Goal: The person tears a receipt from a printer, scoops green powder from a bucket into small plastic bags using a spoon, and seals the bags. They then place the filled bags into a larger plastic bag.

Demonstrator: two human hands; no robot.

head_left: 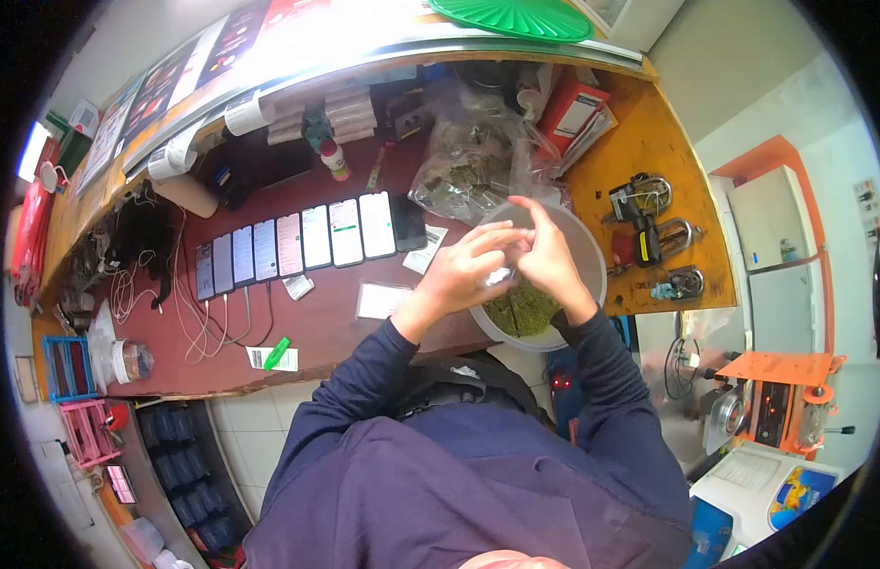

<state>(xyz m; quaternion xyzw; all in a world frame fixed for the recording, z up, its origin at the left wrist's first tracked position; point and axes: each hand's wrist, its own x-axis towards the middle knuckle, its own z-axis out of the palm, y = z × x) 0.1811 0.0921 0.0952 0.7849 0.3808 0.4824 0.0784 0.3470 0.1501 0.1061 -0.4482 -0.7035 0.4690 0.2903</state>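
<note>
A dark red table (316,337), crowded all round its top.
With twelve at the far edge, a row of phones (315,237) crosses the middle; a pink-and-white bottle (333,159) stands at twelve, a clear bag of green material (463,180) sits at two, a white card (381,301) lies at four, a green marker (277,354) on a paper slip (289,360) at seven, a round clear container (131,361) at eight, white cables (129,289) near nine.

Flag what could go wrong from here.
The translucent tub appears to overhang the desk's near edge, right sleeve close beside it; a bump might spill the green crumbly material.

Loose charging cables trail from the row of smartphones; a snag could drag one.
</note>
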